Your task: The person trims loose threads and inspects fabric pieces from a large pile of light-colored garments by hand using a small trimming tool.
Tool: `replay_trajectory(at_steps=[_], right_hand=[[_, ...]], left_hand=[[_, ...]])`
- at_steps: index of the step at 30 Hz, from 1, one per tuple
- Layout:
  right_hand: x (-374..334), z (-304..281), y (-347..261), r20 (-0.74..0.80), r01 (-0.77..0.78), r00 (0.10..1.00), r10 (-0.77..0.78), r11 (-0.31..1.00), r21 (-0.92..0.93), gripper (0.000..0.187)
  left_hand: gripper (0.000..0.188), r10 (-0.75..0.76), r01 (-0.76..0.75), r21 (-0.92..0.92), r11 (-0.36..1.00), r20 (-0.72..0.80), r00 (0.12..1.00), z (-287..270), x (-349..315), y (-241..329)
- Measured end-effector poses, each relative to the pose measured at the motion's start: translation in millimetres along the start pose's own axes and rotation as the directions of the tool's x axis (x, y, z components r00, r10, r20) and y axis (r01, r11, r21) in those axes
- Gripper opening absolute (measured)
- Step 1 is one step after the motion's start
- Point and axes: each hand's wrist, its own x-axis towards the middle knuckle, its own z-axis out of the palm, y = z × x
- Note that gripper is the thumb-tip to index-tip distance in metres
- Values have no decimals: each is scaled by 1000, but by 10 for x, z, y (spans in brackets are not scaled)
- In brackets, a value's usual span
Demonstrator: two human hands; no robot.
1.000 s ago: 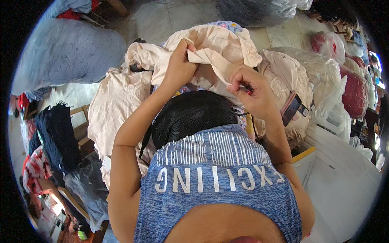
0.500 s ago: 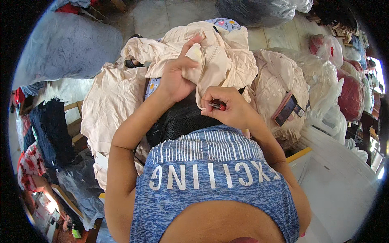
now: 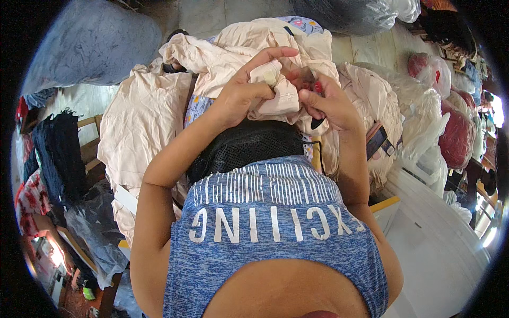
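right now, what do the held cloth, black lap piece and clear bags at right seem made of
Cloth: matt fabric, perhaps cotton, going by soft creases. Black piece: probably matt synthetic mesh, given its fine holes. Clear bags: glossy thin plastic, judging by see-through, shiny wrinkles.

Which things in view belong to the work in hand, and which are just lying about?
Seem to belong:
Cream cloth, held in the left hand
Small red item, blurred, in the right hand
Left cream heap, probably

Seem to be lying about:
Phone, on the right cream heap
Dark blue cloth
Dark red bundle
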Motion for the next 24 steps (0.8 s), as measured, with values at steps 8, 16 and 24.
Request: replay_trajectory(at_steps=[8,16,24], right_hand=[[65,110,216,-18,220,975,-219,969,110,32],[30,-31,304,-144,207,971,-191,973,102,19],[-140,88,122,-438,429,800,-409,901,-58,13]], left_hand=[[82,82,-84,40,996,45,996,6,5,-51],[82,123,-89,274,958,-107,987,3,-5,-79],[48,-300,205,-332,921,-267,916,-105,-61,-110]])
